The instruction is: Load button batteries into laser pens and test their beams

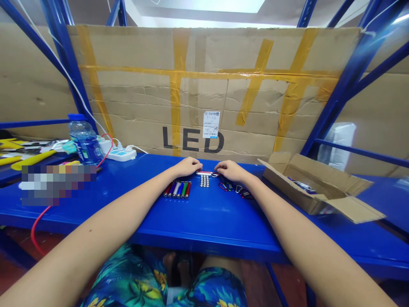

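A slim red-and-silver flashlight (pixel 204 173) lies crosswise between my hands, with what looks like a carabiner (pixel 215 174) at its right end. My left hand (pixel 189 166) is closed at its left end, fingertips curled on it. At the carabiner end, my right hand (pixel 231 170) pinches with bent fingers; the exact contact is too small to see well. Just below the flashlight, several silver button cells (pixel 204 182) stand in neat rows. Coloured small flashlights (pixel 177 190) line up side by side near my left forearm. Loose carabiners (pixel 230 186) lie beside my right wrist, partly hidden by it.
An open cardboard box (pixel 287 187) with small items inside stands at the right. To the left are a blue-capped bottle (pixel 83 140), a white power strip (pixel 120 153) and yellow-handled tools (pixel 33 160). A large taped carton (pixel 143 98) walls off the back of the blue table (pixel 204 226).
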The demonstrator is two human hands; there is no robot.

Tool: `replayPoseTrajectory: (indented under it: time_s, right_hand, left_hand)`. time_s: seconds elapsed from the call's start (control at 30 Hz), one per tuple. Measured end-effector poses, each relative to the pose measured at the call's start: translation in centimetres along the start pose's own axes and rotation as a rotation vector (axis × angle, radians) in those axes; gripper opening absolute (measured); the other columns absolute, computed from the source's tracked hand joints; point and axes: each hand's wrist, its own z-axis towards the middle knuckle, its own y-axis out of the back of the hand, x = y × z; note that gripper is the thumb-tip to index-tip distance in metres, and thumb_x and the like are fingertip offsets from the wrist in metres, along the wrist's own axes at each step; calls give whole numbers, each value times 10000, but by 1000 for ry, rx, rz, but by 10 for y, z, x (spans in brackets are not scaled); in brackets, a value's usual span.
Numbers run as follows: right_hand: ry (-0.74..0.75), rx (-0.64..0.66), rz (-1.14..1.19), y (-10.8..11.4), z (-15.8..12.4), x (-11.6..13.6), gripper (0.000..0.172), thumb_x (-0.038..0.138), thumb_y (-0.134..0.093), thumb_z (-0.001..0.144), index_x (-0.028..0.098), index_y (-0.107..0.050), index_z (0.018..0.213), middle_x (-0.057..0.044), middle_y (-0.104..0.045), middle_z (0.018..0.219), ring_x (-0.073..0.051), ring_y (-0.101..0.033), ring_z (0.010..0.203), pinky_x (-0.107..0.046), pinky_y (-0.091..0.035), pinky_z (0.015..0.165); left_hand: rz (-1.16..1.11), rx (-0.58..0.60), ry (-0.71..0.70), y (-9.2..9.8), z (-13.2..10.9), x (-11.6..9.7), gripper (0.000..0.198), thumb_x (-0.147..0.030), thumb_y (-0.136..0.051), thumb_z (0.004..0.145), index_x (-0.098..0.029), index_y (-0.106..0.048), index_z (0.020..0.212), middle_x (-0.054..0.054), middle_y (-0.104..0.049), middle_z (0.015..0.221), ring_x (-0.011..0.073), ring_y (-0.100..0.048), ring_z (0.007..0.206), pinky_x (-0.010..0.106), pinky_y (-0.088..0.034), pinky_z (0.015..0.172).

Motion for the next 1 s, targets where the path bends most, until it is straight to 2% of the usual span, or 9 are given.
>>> replayPoseTrajectory:
  time_s: [0.1,0.23,0.3,0.37,0.47,0.53,0.67,0.83,1.0]
  right_hand:
    - [-23,-18,-30,3,-2,5,249,143,-497,864,166,-725,963,-85,-728,1046,-215,-647,935,-301,-465,834]
    - [2,-85,-56,9,-10,11,239,148,-510,859,164,-727,959,-90,-724,1051,-218,-641,947,-299,-461,830]
    - [47,-104,-66,11,-15,17,236,147,-514,849,164,-731,940,-83,-728,1016,-209,-641,917,-292,-462,801]
    - [111,-86,-72,10,-22,26,236,145,-516,839,169,-737,917,-68,-733,947,-196,-642,851,-287,-461,761]
    - [228,7,-9,3,-32,47,240,188,-520,860,186,-746,940,-42,-739,893,-177,-644,783,-277,-465,722]
    - [310,76,56,-5,-37,62,249,200,-526,872,190,-753,974,-40,-746,930,-174,-654,818,-271,-470,753]
    - [425,144,30,-21,-40,83,302,174,-526,879,246,-745,1074,-19,-743,1054,-183,-662,944,-279,-457,851]
    - [452,177,12,-26,-39,92,324,173,-501,898,242,-728,1118,-35,-724,1131,-198,-654,1019,-294,-452,887]
    - [453,199,-3,-23,-40,97,260,174,-488,902,197,-736,978,-43,-741,990,-179,-654,904,-277,-444,823]
  left_hand:
    - [14,-49,13,3,-1,-1,401,-430,-429,886,-153,-717,898,81,-722,963,210,-630,892,304,-441,794]
    - [192,-105,-54,21,-14,-9,268,-347,-522,817,-161,-704,878,70,-714,930,195,-618,848,298,-431,767]
    - [241,1,-91,33,-23,-16,219,-297,-558,772,-159,-705,855,62,-712,896,179,-613,826,282,-427,747]
    - [257,148,-56,42,-31,-24,205,-306,-588,742,-160,-706,824,44,-709,826,162,-608,758,263,-423,689]
    - [250,323,-4,47,-39,-33,193,-294,-610,704,-165,-710,807,26,-716,799,151,-612,732,243,-418,652]
    - [253,384,11,46,-40,-36,189,-278,-607,689,-165,-712,797,21,-715,786,152,-613,727,237,-416,636]
    - [287,425,22,43,-39,-37,189,-282,-617,665,-161,-715,772,10,-682,716,143,-570,665,235,-385,582]
    - [294,412,24,43,-39,-36,180,-301,-619,668,-158,-700,742,5,-659,680,128,-522,624,236,-357,560]
    - [312,382,14,41,-38,-34,172,-290,-593,684,-157,-686,740,15,-662,705,139,-539,651,238,-364,569]
